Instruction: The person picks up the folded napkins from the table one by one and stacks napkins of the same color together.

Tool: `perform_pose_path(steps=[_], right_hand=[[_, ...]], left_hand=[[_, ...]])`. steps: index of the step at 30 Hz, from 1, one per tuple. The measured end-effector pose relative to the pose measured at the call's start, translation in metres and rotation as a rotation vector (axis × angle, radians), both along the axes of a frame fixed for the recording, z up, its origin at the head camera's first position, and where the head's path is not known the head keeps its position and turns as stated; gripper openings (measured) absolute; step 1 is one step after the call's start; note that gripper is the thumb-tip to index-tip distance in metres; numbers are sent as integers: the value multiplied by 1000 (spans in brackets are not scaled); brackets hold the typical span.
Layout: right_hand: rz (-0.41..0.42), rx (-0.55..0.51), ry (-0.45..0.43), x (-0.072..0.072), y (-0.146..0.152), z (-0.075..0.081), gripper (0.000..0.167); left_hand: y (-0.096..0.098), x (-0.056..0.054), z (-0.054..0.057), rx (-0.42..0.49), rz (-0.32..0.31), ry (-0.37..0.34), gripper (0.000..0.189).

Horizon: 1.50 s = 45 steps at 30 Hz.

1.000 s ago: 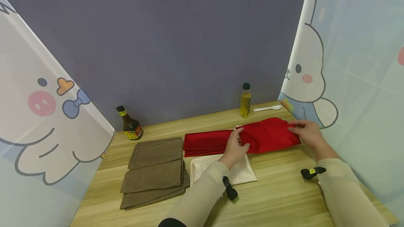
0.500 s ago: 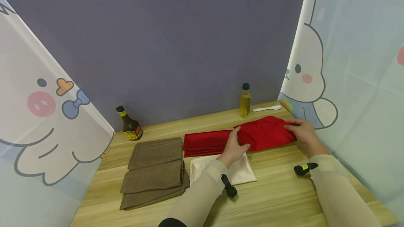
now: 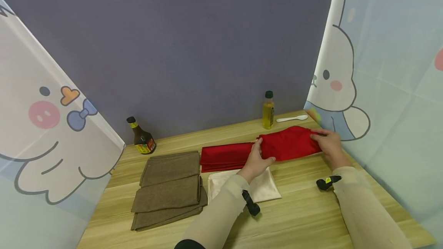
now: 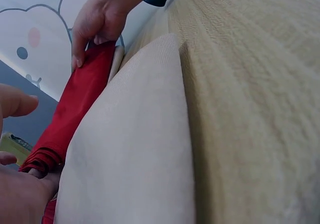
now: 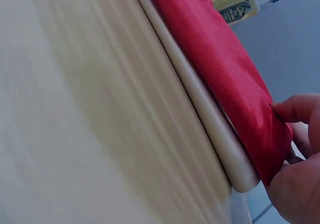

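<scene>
A folded red cloth stretches between the two hands on the right of the table. My right hand pinches its right end between thumb and fingers, also plain in the right wrist view. A cream folded cloth lies under the red one. My left hand is at the red cloth's left end, its thumb spread away from the fingers. In the left wrist view, some of its fingers reach in at the cloth's layered end. Another folded red cloth and a cream cloth lie beside and beneath this hand.
Two brown folded cloths lie on the left. A dark sauce bottle stands behind them. At the back right stand an oil bottle and, lying beside it, a white spoon. Printed curtains flank the wooden table.
My right hand has shifted left and slightly toward the back, bringing the right end of the red cloth with it. The left hand has stayed nearly in place.
</scene>
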State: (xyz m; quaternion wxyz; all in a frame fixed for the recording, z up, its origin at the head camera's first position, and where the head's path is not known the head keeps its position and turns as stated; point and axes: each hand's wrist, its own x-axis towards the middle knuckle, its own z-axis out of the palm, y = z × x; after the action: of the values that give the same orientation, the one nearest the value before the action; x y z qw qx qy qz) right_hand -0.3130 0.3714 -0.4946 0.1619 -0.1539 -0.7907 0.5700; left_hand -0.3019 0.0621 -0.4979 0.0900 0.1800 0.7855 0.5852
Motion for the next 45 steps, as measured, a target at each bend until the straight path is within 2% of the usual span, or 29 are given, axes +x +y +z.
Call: perform_pose_path(steps=[7,12,18,22,28,34,39,41,45], right_hand=[[-59,-12,5,0,1,-4,44],[-75,2,15,-2,1,-6,41],[-42,56,15,-3,3,-8,46],[-19,84,24,-4,3,-7,47],[1,85,47,-7,3,-7,45],[-8,47,41,-9,5,-8,45],[39,94,38,-7,5,-7,48],[63,117,48,-6,4,-5,49],[85,90,97,-5,-3,4,48]], left_hand=[[1,1,-2,16,-44,-3,88],[2,1,-3,25,-46,11,88],[1,3,-1,-2,-31,15,87],[1,5,-1,-12,-19,-8,87],[1,8,0,-7,-10,-32,87],[3,6,-2,-19,-23,-16,88],[3,6,-2,11,-27,5,84],[3,5,-2,18,-27,14,82],[3,5,0,25,-8,21,77]])
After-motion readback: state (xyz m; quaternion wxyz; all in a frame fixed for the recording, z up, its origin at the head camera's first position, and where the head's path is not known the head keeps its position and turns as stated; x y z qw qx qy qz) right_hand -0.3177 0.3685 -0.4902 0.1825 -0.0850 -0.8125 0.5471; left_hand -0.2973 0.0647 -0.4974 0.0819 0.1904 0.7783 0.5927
